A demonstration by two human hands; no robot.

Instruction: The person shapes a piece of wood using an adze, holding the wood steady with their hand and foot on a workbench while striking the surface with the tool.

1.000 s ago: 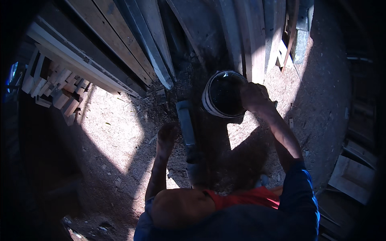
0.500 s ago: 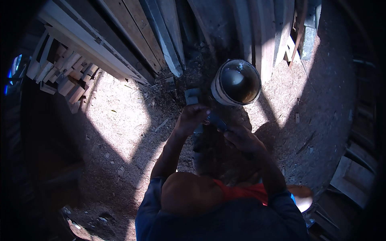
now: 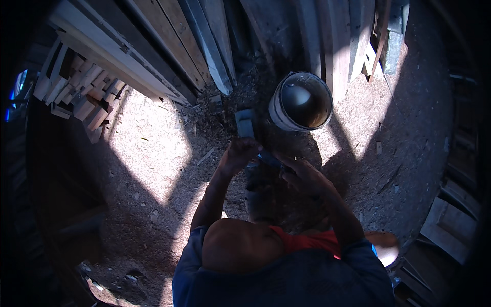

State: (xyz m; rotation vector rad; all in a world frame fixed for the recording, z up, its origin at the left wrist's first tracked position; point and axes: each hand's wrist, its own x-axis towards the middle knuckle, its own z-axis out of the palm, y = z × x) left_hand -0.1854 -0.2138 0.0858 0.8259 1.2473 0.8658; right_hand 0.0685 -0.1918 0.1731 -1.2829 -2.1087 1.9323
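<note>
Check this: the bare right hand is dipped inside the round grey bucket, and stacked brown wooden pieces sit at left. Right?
Not quite: the head view shows the right hand outside the round grey bucket, at a small dark object beside the left hand. The stacked brown wooden pieces do sit at left.

Wide fisheye view from the head, downward, left hand (image 3: 239, 155) and right hand (image 3: 307, 177) near, floor (image 3: 148, 148) beyond.

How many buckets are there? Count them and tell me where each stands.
1. The bucket stands on the floor beyond the right hand, in front of the long boards. Others may be hidden in the dark areas.
</note>
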